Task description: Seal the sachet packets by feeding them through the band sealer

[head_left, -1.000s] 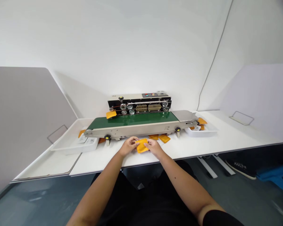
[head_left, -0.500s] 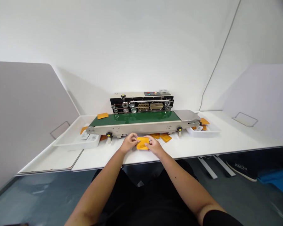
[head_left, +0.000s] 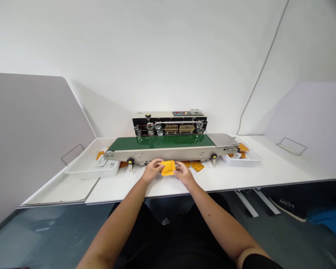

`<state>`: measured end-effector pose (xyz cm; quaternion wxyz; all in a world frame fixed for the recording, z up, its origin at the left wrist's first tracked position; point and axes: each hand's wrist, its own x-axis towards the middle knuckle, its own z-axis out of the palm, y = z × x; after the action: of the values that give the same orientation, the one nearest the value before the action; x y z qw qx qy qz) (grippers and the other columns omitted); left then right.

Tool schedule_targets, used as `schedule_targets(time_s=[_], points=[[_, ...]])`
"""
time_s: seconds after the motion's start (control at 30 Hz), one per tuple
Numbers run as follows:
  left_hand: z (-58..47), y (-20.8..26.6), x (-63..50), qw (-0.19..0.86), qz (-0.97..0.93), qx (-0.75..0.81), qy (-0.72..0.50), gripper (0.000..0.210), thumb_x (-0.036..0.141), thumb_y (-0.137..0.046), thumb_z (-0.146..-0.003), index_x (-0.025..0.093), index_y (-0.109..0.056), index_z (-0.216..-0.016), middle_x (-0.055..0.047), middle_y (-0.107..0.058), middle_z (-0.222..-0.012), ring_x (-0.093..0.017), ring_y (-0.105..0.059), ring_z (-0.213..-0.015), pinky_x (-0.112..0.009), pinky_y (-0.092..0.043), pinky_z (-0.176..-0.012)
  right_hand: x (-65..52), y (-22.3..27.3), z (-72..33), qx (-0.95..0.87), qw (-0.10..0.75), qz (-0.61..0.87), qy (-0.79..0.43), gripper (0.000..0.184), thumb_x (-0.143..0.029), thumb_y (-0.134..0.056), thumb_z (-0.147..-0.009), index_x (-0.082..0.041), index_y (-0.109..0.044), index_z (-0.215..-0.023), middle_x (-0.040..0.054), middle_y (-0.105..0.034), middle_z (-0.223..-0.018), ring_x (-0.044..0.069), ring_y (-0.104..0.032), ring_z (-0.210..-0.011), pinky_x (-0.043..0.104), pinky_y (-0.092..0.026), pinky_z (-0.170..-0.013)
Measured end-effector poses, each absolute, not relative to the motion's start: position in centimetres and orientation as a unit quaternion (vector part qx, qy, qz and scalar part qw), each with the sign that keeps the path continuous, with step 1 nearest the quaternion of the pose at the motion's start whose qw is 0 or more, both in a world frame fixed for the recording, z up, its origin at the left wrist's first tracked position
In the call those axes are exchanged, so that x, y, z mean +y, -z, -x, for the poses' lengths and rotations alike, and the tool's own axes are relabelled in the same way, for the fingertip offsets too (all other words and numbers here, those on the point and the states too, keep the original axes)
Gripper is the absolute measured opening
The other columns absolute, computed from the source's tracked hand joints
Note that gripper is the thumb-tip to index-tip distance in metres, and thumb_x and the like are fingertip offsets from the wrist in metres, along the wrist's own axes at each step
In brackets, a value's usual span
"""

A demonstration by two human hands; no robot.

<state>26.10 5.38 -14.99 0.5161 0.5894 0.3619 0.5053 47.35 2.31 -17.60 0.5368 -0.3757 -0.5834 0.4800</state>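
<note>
A small yellow-orange pouch (head_left: 168, 168) is held up in front of the belt machine, above the white table. My left hand (head_left: 153, 170) pinches its left edge between thumb and fingers. At the pouch's right edge, my right hand (head_left: 184, 175) is closed with the thumb on the lower corner. More orange pouches (head_left: 197, 166) lie just behind my hands, partly under the conveyor. The band sealer (head_left: 170, 125), with rollers and metal blocks, stands behind its green conveyor belt (head_left: 162, 141).
To the left, a white tray (head_left: 81, 172) holds pouches and white printed packets. A second white tray (head_left: 252, 163) with orange pouches sits at the right end of the conveyor. Grey partitions (head_left: 36, 130) flank the table. Black-and-yellow knobs (head_left: 130, 161) stick out from the conveyor's front.
The held pouch has tilted and shifted slightly up and left, now showing a smoother face. A pouch that lay on the belt's left end is no longer there.
</note>
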Motion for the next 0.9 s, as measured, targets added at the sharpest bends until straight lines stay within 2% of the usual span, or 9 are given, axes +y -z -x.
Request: schedule_targets(time_s=[0.1, 0.23, 0.33, 0.4, 0.47, 0.57, 0.63, 0.77, 0.9], points=[[-26.2, 14.9, 5.4, 0.539, -0.554, 0.341, -0.536, 0.047, 0.042, -0.083, -0.069, 0.018, -0.053, -0.095, 0.003, -0.063, -0.074, -0.011, -0.063, -0.065, -0.023, -0.052, -0.064, 2.4, 17.6, -47.3, -0.616, 0.525, 0.351, -0.471, 0.044, -0.047, -0.076, -0.075, -0.020, -0.069, -0.109, 0.0075, -0.071, -0.104, 0.022, -0.065, -0.094, 0.034, -0.053, -0.083], [-26.4, 14.6, 5.2, 0.556, -0.514, 0.321, -0.569, 0.051, 0.045, -0.083, -0.068, 0.021, -0.041, -0.085, 0.005, -0.062, -0.076, -0.012, -0.065, -0.069, -0.026, -0.054, -0.068, 2.3, 17.7, -46.4, -0.603, 0.523, 0.329, -0.506, 0.053, -0.059, -0.074, -0.073, -0.019, -0.070, -0.108, 0.0089, -0.071, -0.099, 0.025, -0.066, -0.095, 0.035, -0.054, -0.077], [-26.3, 14.6, 5.2, 0.542, -0.515, 0.316, -0.584, 0.053, 0.047, -0.083, -0.068, 0.021, -0.039, -0.082, 0.006, -0.061, -0.073, -0.011, -0.062, -0.067, -0.025, -0.052, -0.068, 2.2, 17.6, -44.9, -0.606, 0.508, 0.354, -0.499, 0.053, -0.053, -0.082, -0.065, -0.019, -0.070, -0.104, 0.0077, -0.071, -0.095, 0.025, -0.067, -0.093, 0.036, -0.055, -0.080], [-26.1, 14.6, 5.1, 0.532, -0.536, 0.316, -0.575, 0.052, 0.047, -0.083, -0.069, 0.020, -0.039, -0.079, 0.006, -0.061, -0.070, -0.010, -0.061, -0.064, -0.023, -0.049, -0.066, 2.4, 17.1, -43.9, -0.570, 0.534, 0.388, -0.489, 0.046, -0.052, -0.079, -0.069, -0.018, -0.070, -0.098, 0.0073, -0.071, -0.091, 0.023, -0.067, -0.086, 0.036, -0.055, -0.079], [-26.0, 14.7, 5.0, 0.526, -0.566, 0.313, -0.552, 0.047, 0.044, -0.082, -0.071, 0.019, -0.043, -0.078, 0.004, -0.063, -0.072, -0.011, -0.062, -0.068, -0.023, -0.048, -0.067, 2.8, 16.1, -43.5, -0.520, 0.578, 0.402, -0.484, 0.042, -0.054, -0.073, -0.074, -0.018, -0.067, -0.094, 0.0070, -0.071, -0.090, 0.021, -0.067, -0.081, 0.034, -0.056, -0.076], [-26.0, 14.8, 4.9, 0.527, -0.616, 0.291, -0.508, 0.037, 0.040, -0.080, -0.076, 0.017, -0.051, -0.082, -0.006, -0.071, -0.093, -0.019, -0.067, -0.091, -0.031, -0.050, -0.081, 4.7, 13.3, -45.2, -0.471, 0.638, 0.392, -0.466, 0.040, -0.055, -0.068, -0.078, -0.019, -0.061, -0.094, 0.0043, -0.069, -0.085, 0.016, -0.066, -0.069, 0.029, -0.056, -0.065], [-26.0, 14.9, 4.9, 0.527, -0.636, 0.282, -0.489, 0.034, 0.040, -0.078, -0.078, 0.016, -0.055, -0.087, -0.011, -0.071, -0.106, -0.022, -0.066, -0.103, -0.035, -0.049, -0.089, 6.7, 10.8, -48.3, -0.451, 0.673, 0.395, -0.434, 0.040, -0.055, -0.066, -0.079, -0.020, -0.058, -0.098, 0.0005, -0.066, -0.075, 0.012, -0.061, -0.055, 0.024, -0.051, -0.053], [-26.0, 15.2, 5.0, 0.523, -0.638, 0.291, -0.484, 0.034, 0.041, -0.076, -0.080, 0.016, -0.057, -0.093, -0.012, -0.071, -0.107, -0.020, -0.066, -0.095, -0.034, -0.050, -0.086, 11.8, 5.9, -57.0, -0.395, 0.735, 0.455, -0.310, 0.032, -0.045, -0.066, -0.079, -0.018, -0.058, -0.093, -0.0064, -0.054, -0.055, 0.007, -0.047, -0.041, 0.016, -0.036, -0.039], [-25.7, 15.3, 5.2, 0.503, -0.649, 0.305, -0.482, 0.033, 0.043, -0.074, -0.082, 0.015, -0.059, -0.092, -0.011, -0.069, -0.106, -0.018, -0.065, -0.091, -0.030, -0.050, -0.079, 15.3, 3.7, -63.9, -0.312, 0.736, 0.548, -0.246, 0.015, -0.028, -0.063, -0.079, -0.018, -0.053, -0.076, -0.0065, -0.048, -0.049, 0.007, -0.044, -0.039, 0.015, -0.031, -0.034]])
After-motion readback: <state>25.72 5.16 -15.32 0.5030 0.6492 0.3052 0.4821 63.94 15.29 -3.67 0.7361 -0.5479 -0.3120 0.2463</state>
